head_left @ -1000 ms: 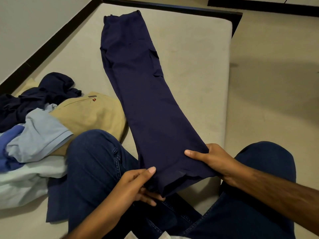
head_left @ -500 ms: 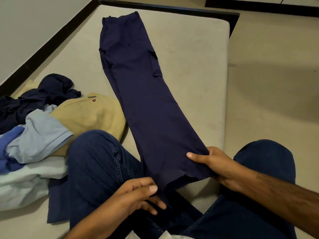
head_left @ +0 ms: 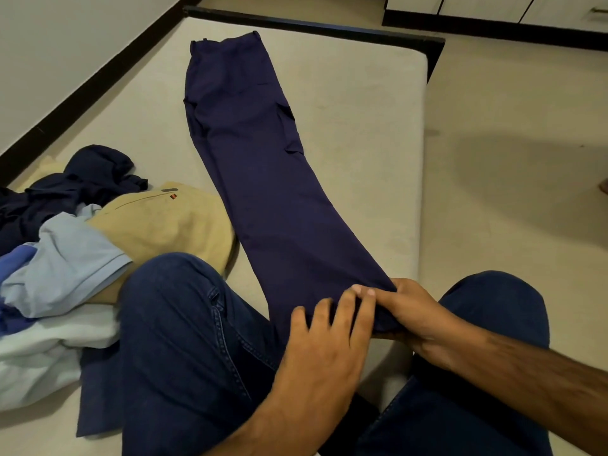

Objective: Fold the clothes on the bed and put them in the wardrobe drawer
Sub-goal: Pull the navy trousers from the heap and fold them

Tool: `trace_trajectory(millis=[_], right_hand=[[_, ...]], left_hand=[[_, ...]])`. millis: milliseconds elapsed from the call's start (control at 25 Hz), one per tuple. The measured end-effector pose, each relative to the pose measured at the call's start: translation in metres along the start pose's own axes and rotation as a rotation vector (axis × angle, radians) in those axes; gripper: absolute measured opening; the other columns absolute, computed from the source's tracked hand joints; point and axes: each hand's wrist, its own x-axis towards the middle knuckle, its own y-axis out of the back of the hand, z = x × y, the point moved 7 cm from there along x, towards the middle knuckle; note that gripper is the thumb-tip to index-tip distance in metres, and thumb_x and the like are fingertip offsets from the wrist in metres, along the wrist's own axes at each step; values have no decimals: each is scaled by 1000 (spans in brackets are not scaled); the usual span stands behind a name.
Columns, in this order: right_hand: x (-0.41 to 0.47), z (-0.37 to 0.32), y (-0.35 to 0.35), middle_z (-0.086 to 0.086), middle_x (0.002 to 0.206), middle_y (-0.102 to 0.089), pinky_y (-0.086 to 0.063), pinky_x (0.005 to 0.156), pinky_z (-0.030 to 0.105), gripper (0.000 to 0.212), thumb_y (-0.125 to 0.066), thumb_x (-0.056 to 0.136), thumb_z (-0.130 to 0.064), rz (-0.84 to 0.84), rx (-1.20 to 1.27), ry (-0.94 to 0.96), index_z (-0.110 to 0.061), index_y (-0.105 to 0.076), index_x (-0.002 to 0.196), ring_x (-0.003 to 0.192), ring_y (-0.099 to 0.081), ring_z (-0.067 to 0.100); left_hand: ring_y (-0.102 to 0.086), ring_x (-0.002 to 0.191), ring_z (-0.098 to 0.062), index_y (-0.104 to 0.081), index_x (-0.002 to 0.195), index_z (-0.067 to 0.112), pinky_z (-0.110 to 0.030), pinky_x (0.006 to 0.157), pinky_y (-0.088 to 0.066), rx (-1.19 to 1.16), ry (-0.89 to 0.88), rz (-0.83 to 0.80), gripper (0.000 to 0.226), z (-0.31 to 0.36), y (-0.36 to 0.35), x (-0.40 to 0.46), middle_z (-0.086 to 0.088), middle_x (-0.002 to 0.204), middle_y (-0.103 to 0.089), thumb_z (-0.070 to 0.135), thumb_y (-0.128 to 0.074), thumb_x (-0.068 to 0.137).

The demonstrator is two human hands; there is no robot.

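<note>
**Both hands at the near hem of the navy trousers**

Far left I see a heap of unfolded clothes [head_left: 65, 258] on the pale beige mattress [head_left: 362, 143]: a crumpled dark navy garment [head_left: 82, 182] at the far side, a light blue polo shirt [head_left: 65, 258] nearer, a pale whitish garment [head_left: 42, 353] nearest. Just right of the heap lies a tan khaki cotton garment [head_left: 164, 222] with a small red tag, touching the blue shirt.

Next, my left knee in dark blue denim jeans [head_left: 184, 340] rests on the mattress, against the tan piece.

Centre: the long dark navy trousers [head_left: 256, 179] lie flat, legs stacked, waistband at the far end near the black bed frame [head_left: 312, 26], hem at the near end between my knees.

My left hand [head_left: 329, 340] lies on top of the hem, fingers spread and fairly straight, pressing the cloth, not curled round it. My right hand [head_left: 418, 317] grips the hem's right edge, thumb on top, fingers underneath. The two hands touch at the fingertips.

Right: my other denim knee, then beige tiled floor [head_left: 510, 159] with a shadow. Far right corner, white wardrobe fronts [head_left: 526, 8] with a black plinth.
</note>
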Motion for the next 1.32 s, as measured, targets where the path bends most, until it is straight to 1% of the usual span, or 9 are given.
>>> trace_trajectory(millis=[280, 440, 560, 760, 880, 1000, 1120, 1200, 1320], right_hand=[[-1, -4, 8, 6, 115, -75, -57, 95, 40, 40, -70, 91, -13, -195, -94, 27, -12, -61, 130, 107, -71, 24], [-7, -33, 15, 2, 134, -64, -51, 104, 45, 86, -59, 80, 1, -416, -341, 253, -46, -34, 147, 119, -63, 27], [-14, -28, 8, -17, 149, -45, -46, 109, 36, 95, -65, 80, 8, -533, -734, 480, -44, -32, 152, 135, -50, 15], [-5, -26, 4, -27, 103, -40, -40, 78, 27, 40, -62, 86, -45, -132, -1188, 1029, -52, -63, 126, 96, -41, 1], [1, -59, -1, -24, 127, -47, -35, 95, 32, 29, -60, 83, -37, -65, -1203, 1193, -47, -73, 107, 114, -42, 5], [50, -105, -16, -8, 114, -72, -48, 96, 41, 25, -65, 91, -36, -297, -898, 873, -24, -76, 109, 107, -66, 11], [111, -163, -35, 10, 87, -71, -51, 72, 43, 68, -67, 85, -64, -301, -714, 643, 0, -70, 108, 80, -63, 14], [145, -195, -53, 7, 90, -74, -51, 66, 34, 47, -66, 93, -48, -316, -637, 586, -4, -71, 111, 81, -67, 13], [193, -217, -72, 1, 99, -75, -54, 67, 30, 30, -62, 99, -38, -297, -573, 528, -14, -72, 115, 86, -70, 15]], left_hand=[[-49, 51, -21, -60, 84, 17, -35, 53, -42, 121, -111, 109, 35, -49, 3, -3, 0, 67, -53, 2, -73, 56], [-41, 48, -15, -60, 73, 19, -30, 49, -35, 158, -247, 122, 26, -50, 16, -15, 3, 61, -46, 1, -43, 69], [-42, 48, -14, -61, 69, 20, -29, 47, -36, 177, -311, 71, 22, -47, 11, -22, 3, 61, -47, 0, -51, 66], [-48, 53, -6, -62, 77, 29, -21, 48, -42, -45, -250, -106, 27, -74, 0, -20, 13, 67, -51, 17, -79, 59], [-59, 71, -9, -58, 92, 30, -24, 58, -42, -163, -132, -152, 11, -100, 18, 4, 11, 84, -59, 25, -63, 84], [-55, 83, -2, -52, 107, 30, -26, 73, -45, -389, -64, -169, 17, -144, 43, 57, 18, 93, -59, 36, -62, 95], [-56, 87, 9, -54, 115, 29, -17, 79, -46, -470, -36, -245, 41, -200, 64, 119, 25, 100, -59, 41, -78, 84], [-64, 101, 1, -55, 121, 27, -24, 88, -54, -720, 92, -416, 61, -244, 59, 145, 16, 113, -65, 42, -88, 72], [-67, 108, -16, -62, 118, 27, -31, 92, -55, -992, 255, -159, 75, -311, 49, 178, -2, 114, -68, 49, -94, 54]])
